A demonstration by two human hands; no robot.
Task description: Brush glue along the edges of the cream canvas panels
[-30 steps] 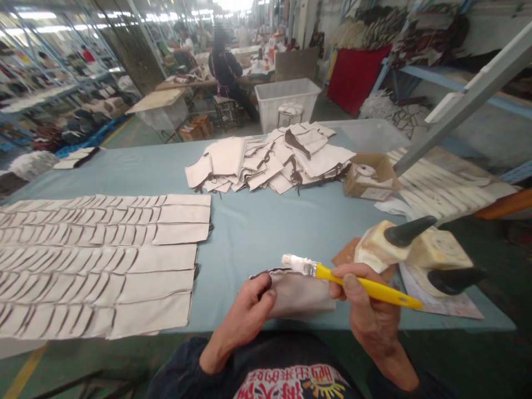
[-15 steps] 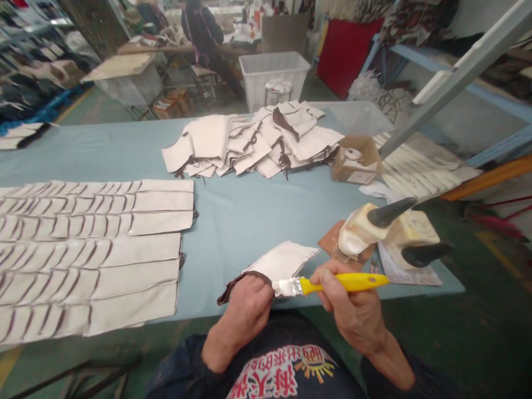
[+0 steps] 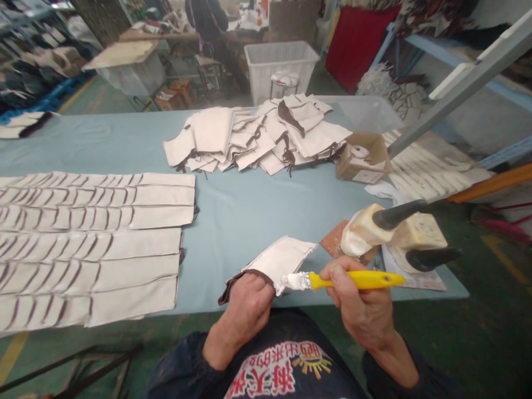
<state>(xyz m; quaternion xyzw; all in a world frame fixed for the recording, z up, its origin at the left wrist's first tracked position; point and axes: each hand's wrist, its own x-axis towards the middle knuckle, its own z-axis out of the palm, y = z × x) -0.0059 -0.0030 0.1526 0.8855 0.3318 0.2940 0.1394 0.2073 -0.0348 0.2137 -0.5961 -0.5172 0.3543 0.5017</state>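
My right hand (image 3: pixel 361 299) is closed around the yellow handle of a paintbrush (image 3: pixel 359 280). The bristles are coated in a thick white paste and touch the near right edge of a cream fabric piece with dark brown trim (image 3: pixel 279 257). That piece lies slanted at the table's front edge. My left hand (image 3: pixel 250 299) is closed at its brown-trimmed end, the fingers curled over the trim and the fingertips hidden. Right of the piece stands a paste-smeared cream container with a black spout (image 3: pixel 361 230), on a brown board.
Overlapping rows of cream pieces (image 3: pixel 137 260) cover the table's left side. A loose heap of similar pieces (image 3: pixel 257 136) lies at the back, beside a small cardboard box (image 3: pixel 363 158). A second spouted container (image 3: pixel 419 241) stands far right. Beyond the table, a person (image 3: pixel 208 27) stands near a white bin (image 3: pixel 280 61).
The brush has moved slightly to the right and up along the fabric piece, with my right hand. My left hand stays on the trim. The camera view has shifted a little.
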